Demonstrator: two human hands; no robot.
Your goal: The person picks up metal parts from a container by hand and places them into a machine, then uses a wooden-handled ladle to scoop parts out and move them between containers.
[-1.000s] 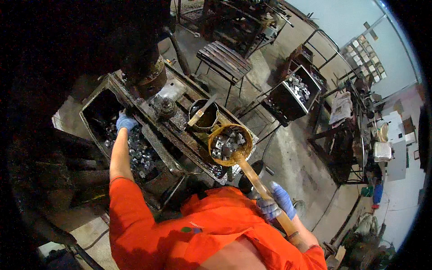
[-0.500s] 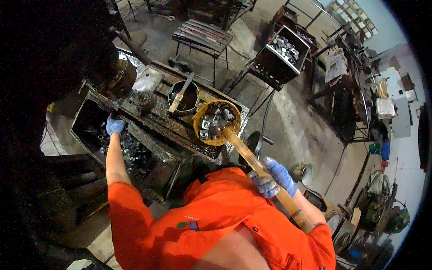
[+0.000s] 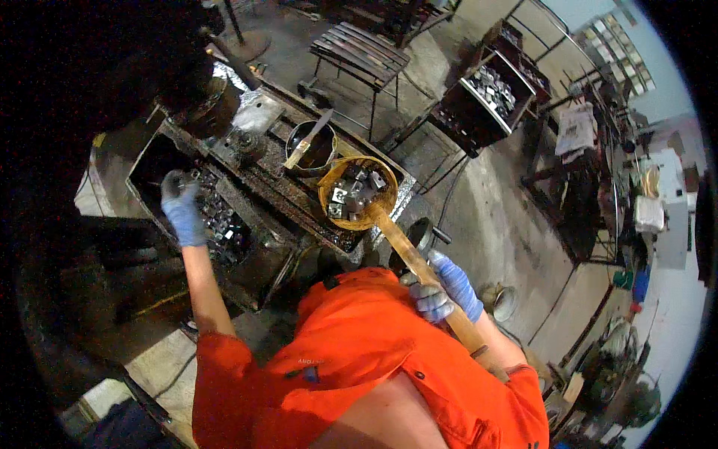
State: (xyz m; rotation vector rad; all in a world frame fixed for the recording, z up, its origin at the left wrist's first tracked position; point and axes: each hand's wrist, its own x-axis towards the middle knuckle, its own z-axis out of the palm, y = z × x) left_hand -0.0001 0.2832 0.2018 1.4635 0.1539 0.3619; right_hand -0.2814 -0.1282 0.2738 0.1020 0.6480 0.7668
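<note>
My right hand [image 3: 446, 289], in a blue and grey knit glove, is wrapped round the wooden handle [image 3: 407, 251] of a yellow round scoop. The scoop's basket [image 3: 323, 196] rests on the bench's front part and holds several small shiny metal blocks [image 3: 357, 191]. Over at the left, my gloved left hand [image 3: 182, 203] is above a dark metal bin [image 3: 262, 288]. Its fingers look curled, but blur hides what they hold, if anything. Loose small metal parts [image 3: 219, 213] lie in the bin beside this hand.
Behind the scoop, a pot [image 3: 323, 156] of dark liquid stands on the greasy bench with a flat brush [image 3: 308, 141] laid across it. Farther off are a slatted stool [image 3: 359, 51] and a raised tray [image 3: 490, 86] of metal pieces. A cluttered rack [image 3: 580, 142] stands at the right.
My left hand has come up and back from among the parts in the bin. The right hand keeps its hold on the scoop's handle. The whole view has shifted slightly.
</note>
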